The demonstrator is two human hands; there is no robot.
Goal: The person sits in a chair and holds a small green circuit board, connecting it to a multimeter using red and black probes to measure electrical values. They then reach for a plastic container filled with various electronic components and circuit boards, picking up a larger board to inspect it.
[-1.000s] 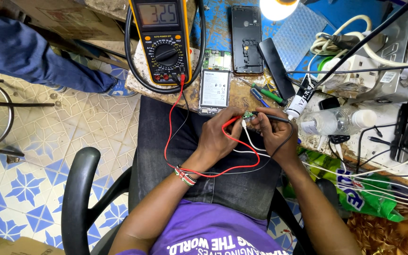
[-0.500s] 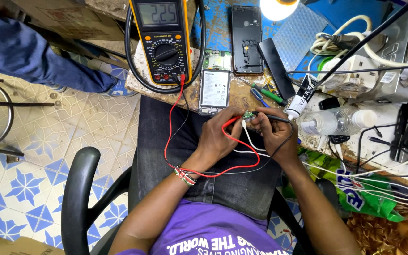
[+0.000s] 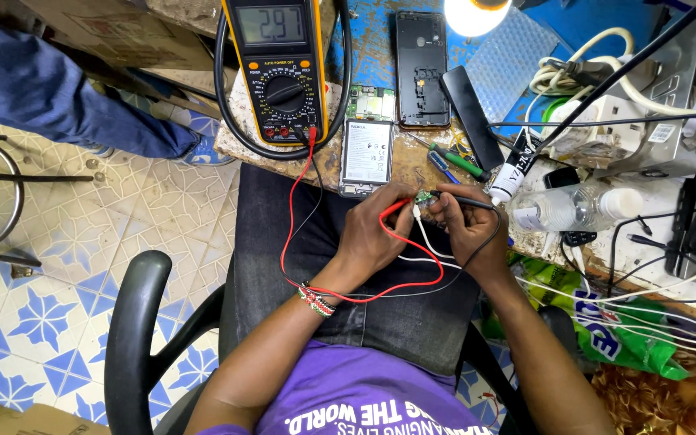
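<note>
Green circuit board (image 3: pixel 423 196), small, sits between both hands above the person's lap, just in front of the table (image 3: pixel 239 141) edge. Left hand (image 3: pixel 376 234) pinches the red probe (image 3: pixel 392 209) between thumb and forefingers, its tip set against the board. Right hand (image 3: pixel 465 229) pinches the black probe (image 3: pixel 465 199) the same way, fingers pressed together around it, its tip meeting the board from the other side; whether that hand also steadies the board cannot be told. White wires (image 3: pixel 424 238) run down from the board between the two wrists. The red lead (image 3: pixel 300 201) loops over the dark jeans and climbs to a yellow multimeter (image 3: pixel 281 64) lying on the table, its display lit with digits. Just beside the meter lies a phone battery (image 3: pixel 366 153), with a bare green phone board (image 3: pixel 370 103) above it and an opened dark phone shell (image 3: pixel 421 64) further back. Screwdrivers (image 3: pixel 449 161) lie near the right hand, and a clear plastic bottle (image 3: pixel 577 208) lies on its side to the right. A beaded bracelet (image 3: pixel 316 300) circles the left wrist. Another person's blue trouser leg (image 3: pixel 50 89) stands on the patterned tile floor (image 3: pixel 122 234) at left.
</note>
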